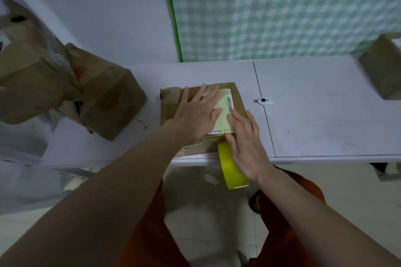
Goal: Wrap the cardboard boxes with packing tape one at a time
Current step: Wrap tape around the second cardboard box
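We note one small cardboard box (201,115) at the near edge of the white worktop (325,110), centre of view, shipping label (223,112) facing up. The left hand (196,112) lies flat on the box top, fingers straight and released, pinning the box. The right hand (245,145) presses down at the box's near edge, toward 5 o'clock, fingers extended on the strip of yellow packing tape (231,165); it grasps nothing. The tape runs up over the label and its free length hangs off the worktop edge toward 6 o'clock; we cannot tell whether a roll hangs at its end. Step in hand, as we judge it: smoothing the strip onto the top face. The next move likely calls for turning the box while keeping the strip taut, so the tape can go around the underside. Other boxes wait: a battered pile (65,84) at 9 o'clock and one (384,67) at 2 o'clock.
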A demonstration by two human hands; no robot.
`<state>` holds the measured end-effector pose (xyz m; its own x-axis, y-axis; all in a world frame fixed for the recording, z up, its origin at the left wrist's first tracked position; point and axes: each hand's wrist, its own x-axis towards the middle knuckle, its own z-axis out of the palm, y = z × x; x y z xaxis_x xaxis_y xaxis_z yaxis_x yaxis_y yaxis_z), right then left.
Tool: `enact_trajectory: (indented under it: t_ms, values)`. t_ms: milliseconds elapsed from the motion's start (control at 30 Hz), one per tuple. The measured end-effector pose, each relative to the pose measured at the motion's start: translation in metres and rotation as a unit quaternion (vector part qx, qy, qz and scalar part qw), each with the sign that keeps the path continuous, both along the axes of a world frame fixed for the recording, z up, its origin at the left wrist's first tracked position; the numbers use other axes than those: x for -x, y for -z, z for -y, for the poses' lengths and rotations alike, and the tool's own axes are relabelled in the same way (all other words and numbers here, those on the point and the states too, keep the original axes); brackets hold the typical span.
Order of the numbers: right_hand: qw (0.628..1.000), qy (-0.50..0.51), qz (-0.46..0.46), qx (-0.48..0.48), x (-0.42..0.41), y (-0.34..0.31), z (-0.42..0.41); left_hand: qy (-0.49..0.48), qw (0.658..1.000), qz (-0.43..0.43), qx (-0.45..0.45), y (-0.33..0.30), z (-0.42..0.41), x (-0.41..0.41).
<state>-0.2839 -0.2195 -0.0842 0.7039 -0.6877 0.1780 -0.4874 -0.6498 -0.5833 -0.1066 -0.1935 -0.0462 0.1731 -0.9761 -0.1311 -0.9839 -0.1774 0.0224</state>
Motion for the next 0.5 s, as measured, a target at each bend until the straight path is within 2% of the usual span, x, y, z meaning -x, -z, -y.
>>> enact_trajectory:
  t_ms: [133,200,367,500]
  values:
    - [0.997,-0.017,0.027,-0.072,0.003,-0.006,0.009,-0.059,0.997,0.005,-0.050,0.001,0.041,-0.009]
    - [0.994,-0.019,0.044,-0.098,0.002,-0.007,0.010,-0.064,0.997,0.001,-0.046,0.000,0.046,-0.004]
    - [0.980,-0.028,0.065,-0.184,0.002,-0.007,0.013,0.030,0.999,-0.026,0.003,0.007,-0.012,0.022]
    - [0.976,-0.025,0.042,-0.210,0.003,-0.011,0.016,0.046,0.995,-0.059,0.066,0.014,-0.061,0.041]
